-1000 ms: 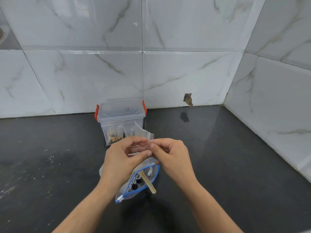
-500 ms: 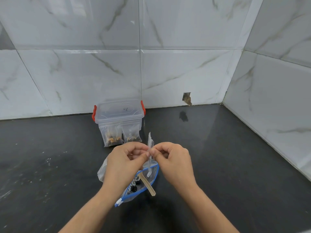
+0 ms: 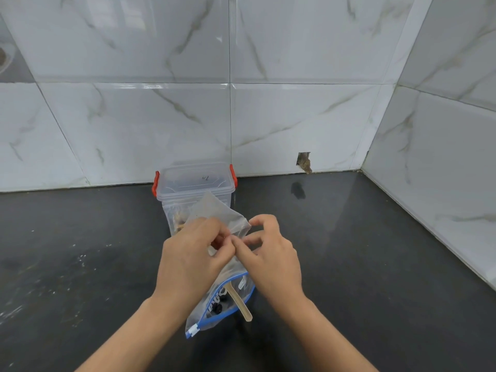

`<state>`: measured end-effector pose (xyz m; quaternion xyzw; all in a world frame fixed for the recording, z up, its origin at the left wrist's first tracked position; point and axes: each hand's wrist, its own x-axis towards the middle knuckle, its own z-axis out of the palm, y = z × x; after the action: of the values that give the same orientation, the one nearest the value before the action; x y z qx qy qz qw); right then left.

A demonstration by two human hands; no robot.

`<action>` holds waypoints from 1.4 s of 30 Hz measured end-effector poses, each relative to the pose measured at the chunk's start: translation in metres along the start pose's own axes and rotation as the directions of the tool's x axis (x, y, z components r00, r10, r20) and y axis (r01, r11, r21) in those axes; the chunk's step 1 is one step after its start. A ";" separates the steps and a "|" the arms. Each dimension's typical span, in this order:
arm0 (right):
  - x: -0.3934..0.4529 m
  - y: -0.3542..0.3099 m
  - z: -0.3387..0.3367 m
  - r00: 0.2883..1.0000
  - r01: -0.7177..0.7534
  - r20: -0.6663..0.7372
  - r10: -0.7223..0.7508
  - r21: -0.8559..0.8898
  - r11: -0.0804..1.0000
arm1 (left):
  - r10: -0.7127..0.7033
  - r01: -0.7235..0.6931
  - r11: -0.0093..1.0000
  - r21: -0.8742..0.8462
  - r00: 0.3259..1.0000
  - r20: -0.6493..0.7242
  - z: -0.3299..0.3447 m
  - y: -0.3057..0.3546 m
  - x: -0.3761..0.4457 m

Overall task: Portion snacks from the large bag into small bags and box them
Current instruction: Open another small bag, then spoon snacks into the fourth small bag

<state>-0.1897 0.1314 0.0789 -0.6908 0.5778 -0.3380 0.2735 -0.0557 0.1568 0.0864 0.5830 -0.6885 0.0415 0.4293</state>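
Both my hands hold a small clear plastic bag [image 3: 217, 210] up in front of me. My left hand [image 3: 192, 257] pinches its lower edge and my right hand [image 3: 268, 251] pinches the edge beside it. The bag's upper flap tilts back toward the box. Under my hands on the black counter lies the large zip bag [image 3: 214, 310] with a blue seal, dark snack pieces inside and a wooden stick [image 3: 240, 303] poking out. Behind stands a clear plastic box [image 3: 194, 183] with red latches and its lid on, small filled bags showing through its front wall.
A black counter [image 3: 375, 264] runs to a white marble-tiled wall behind and another on the right, forming a corner. A small hole [image 3: 303, 161] breaks the back wall near the counter. Pale specks mark the counter's left side.
The small bag, bunched narrow and upright half a second ago, now spreads out flat and wider between my fingers. My hands have stayed above the large bag.
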 end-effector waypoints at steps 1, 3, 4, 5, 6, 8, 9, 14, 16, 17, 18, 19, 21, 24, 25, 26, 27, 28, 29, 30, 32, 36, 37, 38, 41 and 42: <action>0.001 0.000 -0.001 1.000 -0.010 -0.006 0.010 0.028 1.000 | 0.038 -0.038 0.999 0.003 0.999 0.002 0.001 0.000 -0.003; 0.005 -0.001 -0.001 1.000 0.017 -0.015 -0.017 -0.033 0.999 | 0.088 -0.088 0.996 0.007 0.996 -0.003 0.006 -0.001 -0.009; 0.007 -0.001 0.000 0.998 0.050 -0.026 -0.053 -0.109 0.993 | 0.101 -0.101 0.995 0.007 0.995 -0.018 0.008 -0.002 -0.012; 0.008 0.000 -0.001 0.994 0.090 -0.044 -0.100 -0.191 0.977 | 0.110 -0.109 0.994 0.008 0.993 -0.040 0.009 -0.004 -0.014; 0.008 -0.001 -0.003 0.987 0.124 -0.066 -0.147 -0.268 0.955 | 0.122 -0.122 0.993 0.000 0.990 -0.065 0.009 -0.006 -0.014; 0.010 -0.003 -0.008 0.975 0.159 -0.087 -0.204 -0.367 0.917 | 0.152 -0.156 0.986 -0.059 0.986 -0.068 0.005 -0.011 -0.012; 0.011 -0.004 -0.011 0.973 0.165 -0.084 -0.213 -0.385 0.908 | 0.152 -0.153 0.985 -0.081 0.988 -0.024 0.002 -0.014 -0.010; 0.011 -0.011 -0.007 0.960 0.267 -0.009 -0.279 -0.269 0.926 | 0.160 -0.170 0.985 0.012 0.949 0.270 0.006 -0.026 -0.011; 0.005 -0.012 -0.002 0.969 0.244 0.010 -0.245 -0.143 0.959 | 0.099 -0.119 0.989 0.086 0.974 0.204 0.008 -0.026 -0.012; 0.003 -0.010 -0.003 0.977 0.212 0.012 -0.212 -0.054 0.976 | 0.051 -0.073 0.987 0.143 0.987 0.151 0.007 -0.025 -0.012; 0.002 -0.007 -0.004 0.984 0.178 0.008 -0.178 0.001 0.984 | -0.017 -0.002 0.981 0.194 0.995 0.095 0.003 -0.025 -0.011; 0.000 -0.002 -0.006 0.988 0.154 0.010 -0.154 0.003 0.988 | -0.108 0.091 0.971 0.222 0.992 0.067 -0.002 -0.026 -0.010; -0.006 0.012 -0.009 0.990 0.141 0.042 -0.136 -0.145 0.979 | -0.284 0.248 0.939 0.238 0.950 0.132 -0.011 -0.030 -0.013; -0.022 0.030 0.001 0.969 0.169 0.234 -0.076 -0.408 0.897 | -0.342 0.291 0.938 0.187 0.865 0.366 -0.014 -0.034 -0.029; -0.029 0.034 0.008 0.954 0.180 0.299 -0.036 -0.471 0.863 | -0.350 0.307 0.937 0.168 0.831 0.432 -0.013 -0.034 -0.035; -0.033 0.037 0.015 0.942 0.188 0.336 -0.002 -0.522 0.832 | -0.351 0.305 0.936 0.174 0.809 0.472 -0.008 -0.034 -0.039; -0.036 0.040 0.021 0.935 0.194 0.354 0.017 -0.551 0.812 | -0.348 0.275 0.937 0.215 0.790 0.506 -0.003 -0.034 -0.041; -0.036 0.043 0.027 0.935 0.200 0.355 0.017 -0.565 0.800 | -0.343 0.234 0.936 0.262 0.773 0.533 0.002 -0.034 -0.043; -0.035 0.044 0.030 0.934 0.204 0.358 0.016 -0.567 0.798 | -0.343 0.213 0.934 0.285 0.753 0.562 0.007 -0.035 -0.043; -0.033 0.044 0.034 0.932 0.211 0.363 0.009 -0.561 0.800 | -0.344 0.222 0.936 0.274 0.747 0.570 0.010 -0.036 -0.044; -0.029 0.043 0.034 0.936 0.221 0.351 -0.022 -0.537 0.814 | -0.370 0.306 0.929 0.209 0.779 0.506 0.013 -0.040 -0.042; -0.023 0.039 0.022 0.965 0.243 0.216 -0.147 -0.540 0.806 | -0.451 0.463 0.886 0.034 0.842 0.296 0.004 -0.053 -0.034; -0.022 0.036 0.018 0.966 0.252 0.190 -0.175 -0.550 0.796 | -0.463 0.481 0.876 -0.013 0.850 0.250 0.002 -0.056 -0.031; -0.022 0.033 0.014 0.964 0.267 0.170 -0.206 -0.562 0.783 | -0.473 0.492 0.869 -0.050 0.856 0.210 0.001 -0.058 -0.029; -0.019 0.023 0.008 0.958 0.283 0.138 -0.252 -0.605 0.744 | -0.493 0.508 0.853 -0.119 0.859 0.138 0.000 -0.060 -0.022; -0.019 0.020 0.007 0.957 0.281 0.120 -0.264 -0.617 0.735 | -0.501 0.515 0.847 -0.131 0.856 0.125 0.001 -0.059 -0.022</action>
<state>-0.1986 0.1463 0.0562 -0.8231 0.5464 -0.1537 -0.0180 -0.0075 0.1543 0.0457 0.7092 -0.5288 -0.1540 0.4401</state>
